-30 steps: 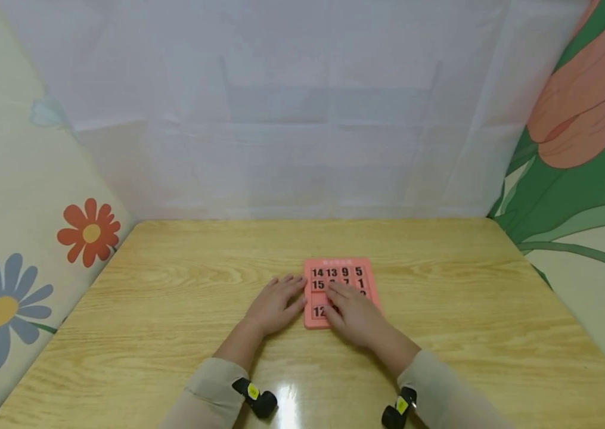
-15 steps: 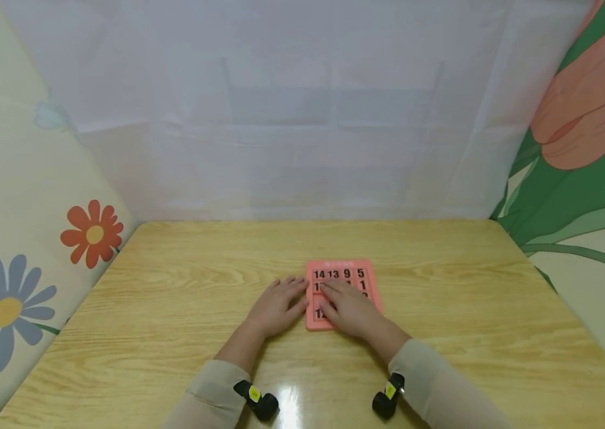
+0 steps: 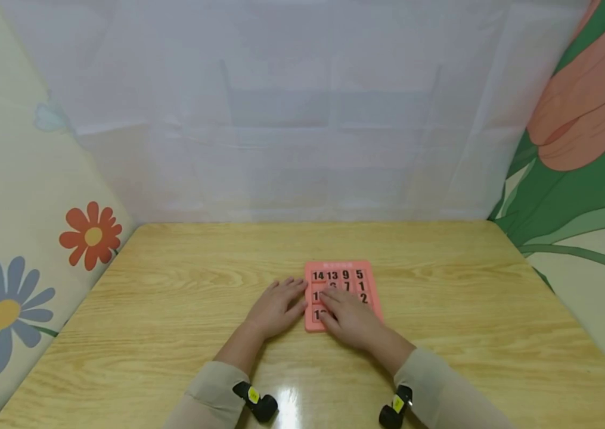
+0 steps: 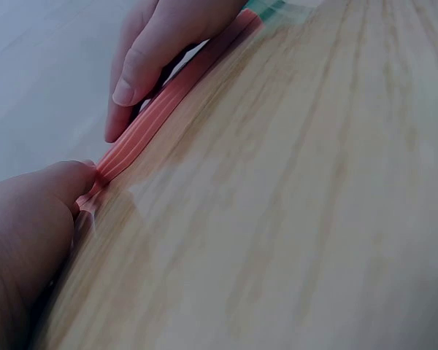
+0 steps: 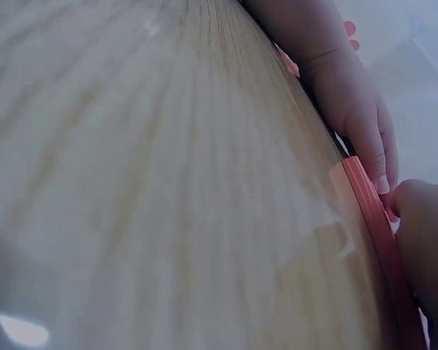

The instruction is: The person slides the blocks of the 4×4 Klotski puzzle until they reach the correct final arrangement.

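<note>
We're watching the puzzle point(image 3: 340, 281) lying flat on the worktop point(image 3: 184, 298), its readable tiles point(image 3: 346, 274) sitting jumbled; plenty is looking undone. The left hand point(image 3: 277, 307), relaxed, is touching its side; the right hand point(image 3: 353, 319), fingers extended, is covering tiles, neither gripping.

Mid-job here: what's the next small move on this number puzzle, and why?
I'd probably slide the 14 tile down: the gap sits directly beneath it, the right hand has its fingertips close by, and the left hand, at the left edge of the pink board, could steady it.
</note>
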A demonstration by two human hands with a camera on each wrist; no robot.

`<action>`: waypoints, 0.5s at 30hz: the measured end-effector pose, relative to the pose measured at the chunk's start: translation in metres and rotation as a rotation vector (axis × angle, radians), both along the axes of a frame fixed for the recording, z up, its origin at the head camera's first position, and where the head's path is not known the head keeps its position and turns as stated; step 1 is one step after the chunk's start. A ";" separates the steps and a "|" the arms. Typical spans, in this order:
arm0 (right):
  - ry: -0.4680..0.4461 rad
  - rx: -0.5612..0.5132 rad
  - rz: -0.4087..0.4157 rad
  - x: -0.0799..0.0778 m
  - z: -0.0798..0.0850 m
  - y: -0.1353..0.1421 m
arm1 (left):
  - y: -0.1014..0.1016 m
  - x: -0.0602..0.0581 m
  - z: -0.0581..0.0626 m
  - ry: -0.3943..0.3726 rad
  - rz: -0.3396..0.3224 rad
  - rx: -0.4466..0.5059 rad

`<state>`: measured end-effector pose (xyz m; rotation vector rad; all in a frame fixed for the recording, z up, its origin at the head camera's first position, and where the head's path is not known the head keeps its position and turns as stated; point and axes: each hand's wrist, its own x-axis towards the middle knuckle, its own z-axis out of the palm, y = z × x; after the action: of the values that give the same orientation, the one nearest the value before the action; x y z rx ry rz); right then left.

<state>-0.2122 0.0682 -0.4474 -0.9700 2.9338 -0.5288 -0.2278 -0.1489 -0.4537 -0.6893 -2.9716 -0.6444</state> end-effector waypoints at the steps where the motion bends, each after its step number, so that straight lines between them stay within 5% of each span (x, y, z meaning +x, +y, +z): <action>1: 0.002 -0.001 0.003 0.001 0.000 0.000 | 0.000 0.000 0.000 0.001 0.000 -0.003; 15: -0.022 0.002 -0.014 0.011 -0.003 0.002 | 0.000 -0.001 -0.002 0.006 0.004 -0.006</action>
<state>-0.2012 0.0700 -0.4501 -0.9380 2.9228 -0.5330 -0.2283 -0.1491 -0.4552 -0.6838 -2.9699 -0.6318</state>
